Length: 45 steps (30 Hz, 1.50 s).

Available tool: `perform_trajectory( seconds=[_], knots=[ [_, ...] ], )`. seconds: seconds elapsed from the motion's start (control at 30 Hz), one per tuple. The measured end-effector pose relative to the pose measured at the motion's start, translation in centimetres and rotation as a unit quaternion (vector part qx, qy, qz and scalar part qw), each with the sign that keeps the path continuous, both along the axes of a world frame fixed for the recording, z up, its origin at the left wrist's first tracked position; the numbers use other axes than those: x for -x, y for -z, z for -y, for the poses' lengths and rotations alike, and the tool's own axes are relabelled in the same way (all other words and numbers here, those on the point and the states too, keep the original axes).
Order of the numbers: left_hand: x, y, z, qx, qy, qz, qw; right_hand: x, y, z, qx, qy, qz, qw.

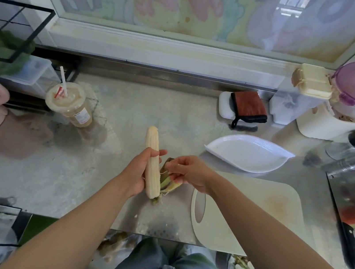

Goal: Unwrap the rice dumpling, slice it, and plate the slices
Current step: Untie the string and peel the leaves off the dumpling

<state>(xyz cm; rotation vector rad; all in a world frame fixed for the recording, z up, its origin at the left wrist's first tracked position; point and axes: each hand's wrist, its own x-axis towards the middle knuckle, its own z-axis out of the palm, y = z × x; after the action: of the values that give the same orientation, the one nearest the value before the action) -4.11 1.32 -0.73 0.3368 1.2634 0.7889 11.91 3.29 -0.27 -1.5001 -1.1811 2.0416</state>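
Now left hand point(136, 173) grips pale ridged rice dumpling point(152, 161) (long cylinder); right hand point(186, 170) pinches green fibrous leaf wrapper point(165, 182).

1. The rice dumpling point(152, 163) is pale cream, with faint ridges.
2. The leaves point(167, 182) are green and tan.
3. The plate point(249, 156) is white and finely ribbed.
4. The cutting board point(252, 216) is beige.
5. The cloth point(248, 106) is rust-red, edged in black.
6. The knife point(352, 250) has a black handle.

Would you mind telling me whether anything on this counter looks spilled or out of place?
Only small things: a white crumb lies on the counter near its front edge, likely off the dumpling, and the board seems to overhang that edge slightly.
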Motion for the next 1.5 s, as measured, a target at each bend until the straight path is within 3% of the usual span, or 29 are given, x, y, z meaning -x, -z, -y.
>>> perform_trajectory(
  seconds=[0.13, 0.4, 0.63, 0.7, 0.87, 0.97, 1.13, 1.27, 1.33, 1.5],
  knots=[
    [0.2, 0.4, -0.1, 0.024, -0.032, -0.015, 0.999, -0.4, -0.2, -0.6, -0.05, 0.064, 0.017, 0.997],
    [0.2, 0.4, -0.4, 0.022, -0.031, -0.023, 0.999, 0.7, 0.6, 0.4, 0.058, -0.081, -0.03, 0.995],
    [0.4, 0.8, -0.2, -0.001, -0.016, -0.036, 0.999, 0.6, 0.5, 0.4, 0.004, -0.061, 0.039, 0.997],
    [0.5, 0.6, 0.0, -0.019, -0.005, -0.024, 1.0, 0.5, 0.5, 0.1, -0.03, -0.026, 0.049, 0.998],
    [1.1, 0.2, 0.6, -0.035, 0.058, -0.002, 0.998, -0.1, 0.3, -1.0, -0.098, 0.18, 0.076, 0.976],
    [1.5, 0.5, 0.9, -0.039, 0.086, -0.021, 0.995, -0.5, 0.7, -1.4, -0.123, 0.206, 0.135, 0.961],
    [1.8, 1.2, 1.0, -0.056, 0.085, -0.061, 0.993, -0.7, 0.6, -1.8, -0.119, 0.299, 0.143, 0.936],
    [2.0, 1.3, 0.9, -0.063, 0.091, -0.066, 0.992, -0.9, 0.4, -2.0, -0.083, 0.373, 0.101, 0.918],
    [2.0, 1.3, 0.8, -0.064, 0.091, -0.062, 0.992, -0.8, 0.3, -1.9, -0.063, 0.348, 0.062, 0.933],
    [1.8, 1.4, 0.6, -0.073, 0.099, -0.081, 0.989, -0.3, 1.1, -1.2, -0.041, 0.129, -0.047, 0.99]
  ],
)
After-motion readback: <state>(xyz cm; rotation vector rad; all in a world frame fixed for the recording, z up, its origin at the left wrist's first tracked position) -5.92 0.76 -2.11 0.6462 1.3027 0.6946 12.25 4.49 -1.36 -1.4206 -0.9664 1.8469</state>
